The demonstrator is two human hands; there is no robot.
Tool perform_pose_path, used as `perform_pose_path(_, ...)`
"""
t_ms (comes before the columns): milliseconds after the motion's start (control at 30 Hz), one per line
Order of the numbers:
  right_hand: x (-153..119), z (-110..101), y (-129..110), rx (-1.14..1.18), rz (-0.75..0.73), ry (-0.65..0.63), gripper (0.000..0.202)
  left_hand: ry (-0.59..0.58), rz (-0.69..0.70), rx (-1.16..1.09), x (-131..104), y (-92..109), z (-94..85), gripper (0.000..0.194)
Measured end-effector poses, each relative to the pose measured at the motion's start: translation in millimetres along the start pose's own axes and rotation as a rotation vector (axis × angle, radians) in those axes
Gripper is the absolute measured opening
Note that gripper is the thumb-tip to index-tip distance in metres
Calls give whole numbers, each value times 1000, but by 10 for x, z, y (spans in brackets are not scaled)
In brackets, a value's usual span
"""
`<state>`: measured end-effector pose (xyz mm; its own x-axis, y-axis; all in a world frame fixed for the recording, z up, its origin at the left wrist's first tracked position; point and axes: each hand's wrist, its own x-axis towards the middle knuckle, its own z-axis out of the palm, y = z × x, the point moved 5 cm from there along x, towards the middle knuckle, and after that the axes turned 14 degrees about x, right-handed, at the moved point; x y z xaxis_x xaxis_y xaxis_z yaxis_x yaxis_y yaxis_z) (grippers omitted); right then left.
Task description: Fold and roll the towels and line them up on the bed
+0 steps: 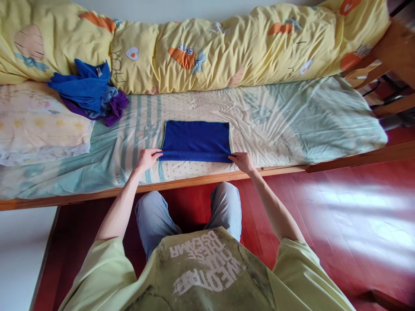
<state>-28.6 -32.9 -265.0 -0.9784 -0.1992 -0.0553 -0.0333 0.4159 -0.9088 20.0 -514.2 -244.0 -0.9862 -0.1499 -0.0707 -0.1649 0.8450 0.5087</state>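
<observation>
A dark blue cloth (197, 137) lies flat on the bed near its front edge, with a strip along its near side folded over. My left hand (148, 158) pinches the near left corner of that strip between thumb and fingers. At the near right corner, my right hand (242, 161) grips the cloth the same way. Thin light-coloured stitching runs along the side edges of the cloth. Between the two hands the near edge is drawn fairly straight.
A heap of blue and purple cloths (87, 93) sits to the left on the mattress (292, 116), beside a pale pillow (42, 125). A bunched yellow quilt (210, 52) runs along the wall. The wooden bed rail (201, 177) borders the red floor (324, 207).
</observation>
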Motion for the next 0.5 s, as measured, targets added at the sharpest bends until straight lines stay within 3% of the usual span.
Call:
perform_pose_path(133,87,-14,-35,-101,40,8,70,-23,-32,-50,125,-45,61,30)
perform_pose_path(333,166,48,39,-188,56,112,63,29,116,186,100,143,58,21)
perform_pose_path(433,123,81,51,-219,-15,213,53,189,215,268,-22,246,39,20)
perform_pose_path(500,33,88,7,-266,-164,283,44,300,292,313,-135,280,34,21)
